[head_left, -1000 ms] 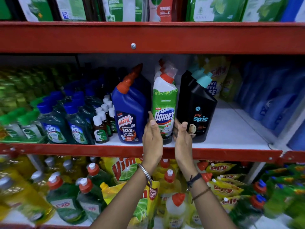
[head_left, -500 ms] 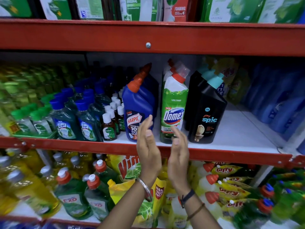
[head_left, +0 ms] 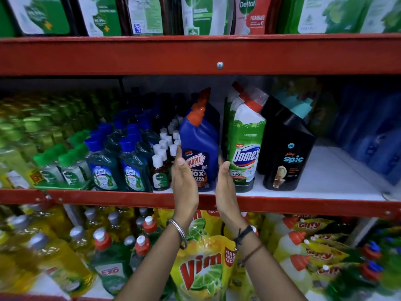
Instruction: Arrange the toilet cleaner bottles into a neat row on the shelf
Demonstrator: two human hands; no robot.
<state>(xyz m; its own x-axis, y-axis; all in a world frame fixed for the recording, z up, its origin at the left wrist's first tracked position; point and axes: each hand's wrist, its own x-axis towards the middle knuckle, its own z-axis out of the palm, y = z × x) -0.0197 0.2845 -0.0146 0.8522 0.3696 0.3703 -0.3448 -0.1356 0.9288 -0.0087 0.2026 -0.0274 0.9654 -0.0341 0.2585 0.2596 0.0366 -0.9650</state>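
Note:
Three toilet cleaner bottles stand side by side at the front of the white shelf point(head_left: 329, 170): a blue Harpic bottle point(head_left: 201, 135) with an orange cap, a green-and-white Domex bottle point(head_left: 246, 146), and a black Spic bottle point(head_left: 288, 153). More of each stand behind them. My left hand point(head_left: 184, 185) is held flat against the Harpic bottle's left side. My right hand point(head_left: 225, 187) is flat at its right side, in the gap beside the Domex bottle. The palms face each other with straight fingers. Neither hand wraps around the bottle.
Small brown Dettol bottles point(head_left: 160, 177) and blue-capped Lizol bottles point(head_left: 132, 170) crowd the shelf left of the Harpic. Large blue bottles point(head_left: 368, 131) stand at the far right. A red beam point(head_left: 130, 55) runs overhead. Vim pouches point(head_left: 201, 268) fill the shelf below.
Both hands left the Domex bottle, drew back off the shelf, then moved left and now flank the Harpic bottle. The view has shifted slightly.

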